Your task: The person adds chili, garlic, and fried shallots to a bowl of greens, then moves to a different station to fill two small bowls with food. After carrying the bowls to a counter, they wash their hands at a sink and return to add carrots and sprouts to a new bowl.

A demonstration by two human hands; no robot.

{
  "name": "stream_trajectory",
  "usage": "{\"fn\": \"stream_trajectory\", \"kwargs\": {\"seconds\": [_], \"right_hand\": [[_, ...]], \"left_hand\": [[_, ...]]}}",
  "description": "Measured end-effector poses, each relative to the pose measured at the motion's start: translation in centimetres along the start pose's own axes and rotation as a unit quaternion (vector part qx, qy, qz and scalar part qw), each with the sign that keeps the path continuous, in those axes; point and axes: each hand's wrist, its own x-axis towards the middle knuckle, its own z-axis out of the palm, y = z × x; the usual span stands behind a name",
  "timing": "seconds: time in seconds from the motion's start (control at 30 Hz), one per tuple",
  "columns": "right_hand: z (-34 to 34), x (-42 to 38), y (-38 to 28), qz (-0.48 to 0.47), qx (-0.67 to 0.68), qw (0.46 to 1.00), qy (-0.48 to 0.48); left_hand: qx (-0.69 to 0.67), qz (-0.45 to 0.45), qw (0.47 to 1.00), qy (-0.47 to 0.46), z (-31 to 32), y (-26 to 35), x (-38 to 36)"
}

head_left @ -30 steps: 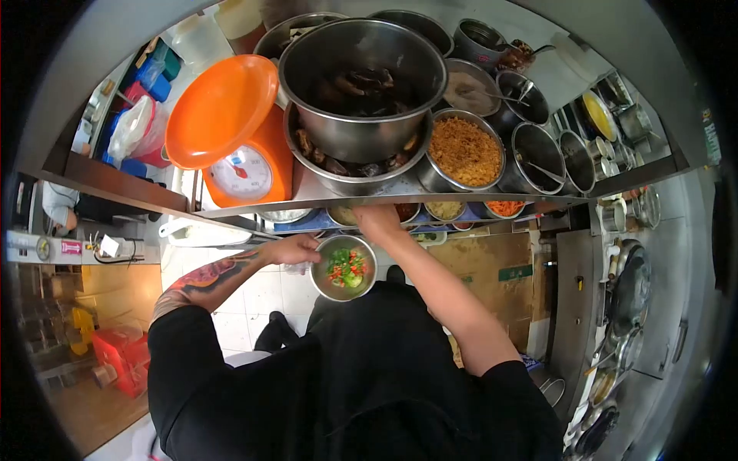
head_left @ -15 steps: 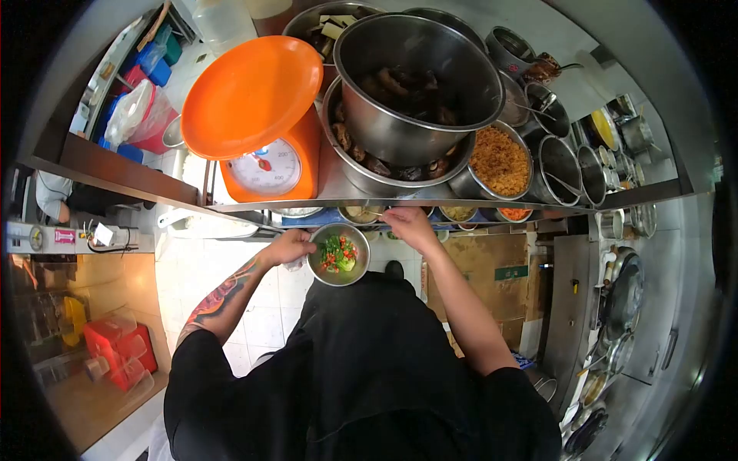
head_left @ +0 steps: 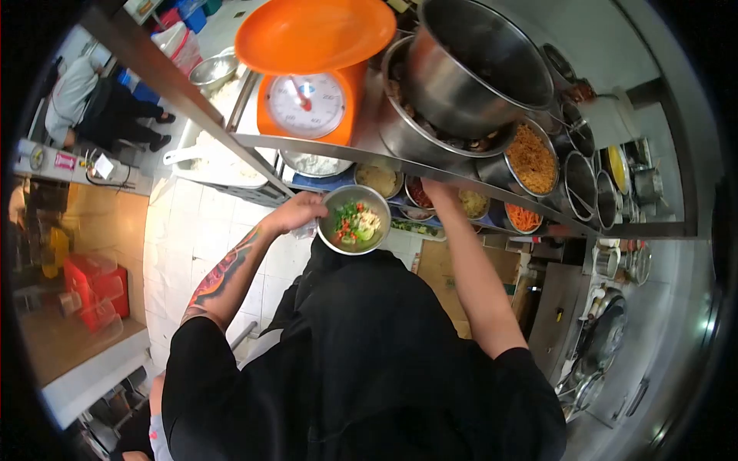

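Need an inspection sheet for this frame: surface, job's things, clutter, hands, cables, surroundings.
Surface: steel shelf overhead, with a lower row of ingredient bowls under it.
Job's things: small steel bowl holding chopped green, red and pale bits.
Clutter: orange scale, stacked big pots, bowl of orange shreds, carrot bowl, more tins to the right.
Hands: left hand grips the bowl's rim; right hand reaches into the lower row, fingers hidden by the shelf.
Cables: dark cord on the far left counter.
Surroundings: white tiled floor, another person at upper left, red crate, pans at lower right.
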Motion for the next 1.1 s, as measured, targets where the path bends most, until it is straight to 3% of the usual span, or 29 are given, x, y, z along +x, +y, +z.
{"fn": "stream_trajectory", "kwargs": {"seconds": [0.1,0.2,0.23,0.27,0.37,0.6,0.67,0.73,0.87,0.93,0.97,1.03,1.1], "right_hand": [[5.0,3.5,4.1,0.055,0.244,0.967,-0.041],[8.0,4.1,7.8,0.151,0.532,0.829,-0.081],[8.5,4.0,8.9,0.173,0.593,0.782,-0.086],[9.3,3.8,9.9,0.182,0.623,0.756,-0.087],[10.6,2.9,12.3,0.204,0.691,0.688,-0.088],[12.4,1.5,15.2,0.220,0.759,0.608,-0.079],[12.5,1.4,15.7,0.218,0.762,0.605,-0.078],[11.5,1.2,15.3,0.234,0.695,0.671,-0.107],[3.9,1.0,10.4,0.176,0.693,0.674,-0.185],[-1.5,1.0,5.4,0.269,0.560,0.761,-0.187],[-3.8,0.4,3.2,0.270,0.561,0.761,-0.184],[-7.2,-1.7,-0.4,0.110,0.300,0.942,-0.101],[-7.2,-4.8,-1.6,0.059,0.390,0.919,-0.011]], "left_hand": [[-0.009,0.024,0.999,0.022,0.1,-1.9,2.3],[0.019,0.044,0.998,0.049,1.5,1.2,1.2],[-0.045,0.055,0.996,0.062,2.3,2.6,0.5],[-0.108,0.065,0.989,0.073,2.7,3.0,0.2],[-0.126,0.051,0.988,0.068,3.2,1.6,1.2],[-0.105,0.043,0.986,0.119,3.6,2.7,1.3],[-0.105,0.053,0.984,0.131,3.6,2.8,1.9],[-0.096,0.052,0.982,0.156,3.8,3.0,2.6],[-0.070,0.032,0.983,0.164,4.3,4.5,3.4],[-0.114,0.050,0.977,0.174,4.7,4.7,4.1],[-0.111,0.051,0.977,0.173,4.8,5.0,4.3],[-0.097,0.045,0.978,0.179,5.1,5.7,4.6],[-0.045,0.061,0.977,0.199,5.2,5.4,5.3]]}}
